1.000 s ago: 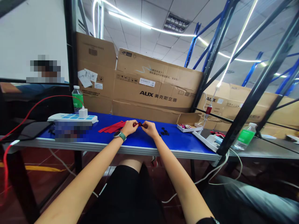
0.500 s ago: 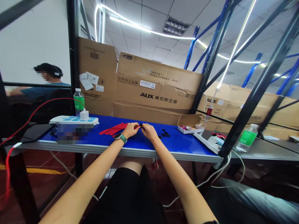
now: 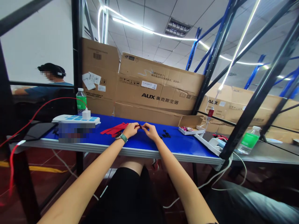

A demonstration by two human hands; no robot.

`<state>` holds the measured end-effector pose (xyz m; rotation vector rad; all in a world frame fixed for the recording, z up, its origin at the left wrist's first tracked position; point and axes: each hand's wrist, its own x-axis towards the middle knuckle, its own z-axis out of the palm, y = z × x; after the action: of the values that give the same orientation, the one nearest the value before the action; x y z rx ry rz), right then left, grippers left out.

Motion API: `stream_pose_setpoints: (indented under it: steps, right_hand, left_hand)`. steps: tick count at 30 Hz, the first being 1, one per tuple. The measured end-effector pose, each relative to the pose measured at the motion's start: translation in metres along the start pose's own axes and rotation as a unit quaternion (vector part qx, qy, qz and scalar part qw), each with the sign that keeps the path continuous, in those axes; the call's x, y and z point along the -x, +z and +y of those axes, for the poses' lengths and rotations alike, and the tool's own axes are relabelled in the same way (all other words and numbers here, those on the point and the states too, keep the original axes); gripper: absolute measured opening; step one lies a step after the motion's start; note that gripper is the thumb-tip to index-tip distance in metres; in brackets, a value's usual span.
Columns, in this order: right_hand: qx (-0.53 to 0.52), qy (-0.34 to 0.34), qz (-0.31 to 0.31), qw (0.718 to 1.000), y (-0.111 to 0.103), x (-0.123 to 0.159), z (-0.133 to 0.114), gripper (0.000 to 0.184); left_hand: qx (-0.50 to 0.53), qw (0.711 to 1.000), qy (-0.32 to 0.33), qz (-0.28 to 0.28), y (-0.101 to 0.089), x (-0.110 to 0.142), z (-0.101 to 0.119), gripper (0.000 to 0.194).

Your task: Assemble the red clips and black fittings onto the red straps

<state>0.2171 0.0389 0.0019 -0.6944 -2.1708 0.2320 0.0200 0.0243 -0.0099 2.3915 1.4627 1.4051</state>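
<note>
My left hand, with a watch on its wrist, is closed in a pinch above the blue tabletop. Facing it, my right hand pinches from the other side. Between the fingertips of both is a small dark red and black piece, mostly covered by the fingers, so its kind does not show. Several flat red fabric strips lie just left of my left hand. To the right of my right hand rest several small black parts, too small to name.
A power strip with a white charger and a green-labelled bottle occupy the table's left end. An open white box of small items sits at the right. Cardboard panels wall the back. A person sits far left.
My fingers have shifted slightly around the small piece, and less of it shows now. The whole view has moved a little; the strips and black parts stay put.
</note>
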Motion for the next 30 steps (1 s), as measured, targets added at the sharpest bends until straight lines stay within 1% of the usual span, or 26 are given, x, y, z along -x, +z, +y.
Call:
stream_pose_setpoints:
  steps: [3,4,7,9,12,14,15,16,17,18,20,23,25,28,30]
  right_hand:
    - [-0.026,0.034,0.006,0.999,0.0,-0.001,0.002,0.012]
    - [-0.035,0.044,0.008,0.998,0.0,-0.001,0.003,0.014]
    - [-0.05,0.05,-0.009,0.997,-0.002,0.001,0.004,0.032]
    - [-0.045,0.046,-0.033,0.997,-0.002,0.002,0.004,0.037]
    - [-0.067,0.073,-0.04,0.994,-0.001,0.002,0.005,0.032]
    - [-0.096,0.11,-0.026,0.989,0.001,0.001,0.007,0.024]
    - [-0.107,0.129,-0.015,0.986,0.001,0.0,0.008,0.02]
    - [-0.116,0.147,-0.005,0.982,0.002,0.0,0.01,0.016]
    - [-0.123,0.163,0.004,0.979,0.002,-0.001,0.012,0.013]
    - [-0.131,0.176,0.011,0.976,0.003,-0.002,0.014,0.012]
    - [-0.143,0.197,0.019,0.97,0.003,-0.002,0.019,0.012]
    - [-0.153,0.226,0.028,0.962,0.004,-0.003,0.022,0.008]
    - [-0.167,0.243,0.032,0.955,0.005,-0.003,0.022,0.005]
    - [-0.201,0.253,0.002,0.946,0.006,-0.002,0.021,0.005]
    - [-0.198,0.257,-0.021,0.946,0.005,-0.001,0.021,0.005]
  left_hand:
    - [-0.008,1.0,0.014,-0.015,0.002,-0.001,-0.002,0.019]
    - [-0.01,0.999,0.023,-0.025,0.003,-0.001,-0.003,0.019]
    - [-0.014,0.997,0.047,-0.057,0.007,-0.001,-0.007,0.019]
    - [-0.013,0.996,0.049,-0.072,0.008,-0.001,-0.008,0.018]
    - [0.003,0.996,0.037,-0.078,0.006,0.001,-0.006,0.016]
    - [0.028,0.998,0.033,-0.053,0.003,0.002,-0.001,0.011]
    - [0.039,0.998,0.04,-0.041,0.001,0.002,0.002,0.014]
    - [0.048,0.997,0.056,-0.036,0.0,0.002,0.004,0.021]
    - [0.05,0.995,0.078,-0.04,-0.001,0.003,0.007,0.027]
    - [0.046,0.993,0.099,-0.05,-0.001,0.003,0.01,0.031]
    - [0.024,0.99,0.123,-0.069,-0.001,0.003,0.013,0.029]
    - [-0.019,0.993,0.102,-0.061,0.001,0.004,0.016,0.023]
    - [-0.04,0.993,0.096,-0.057,0.001,0.005,0.018,0.023]
    - [-0.057,0.991,0.105,-0.066,0.0,0.006,0.019,0.025]
    - [-0.06,0.99,0.101,-0.073,0.0,0.007,0.019,0.026]
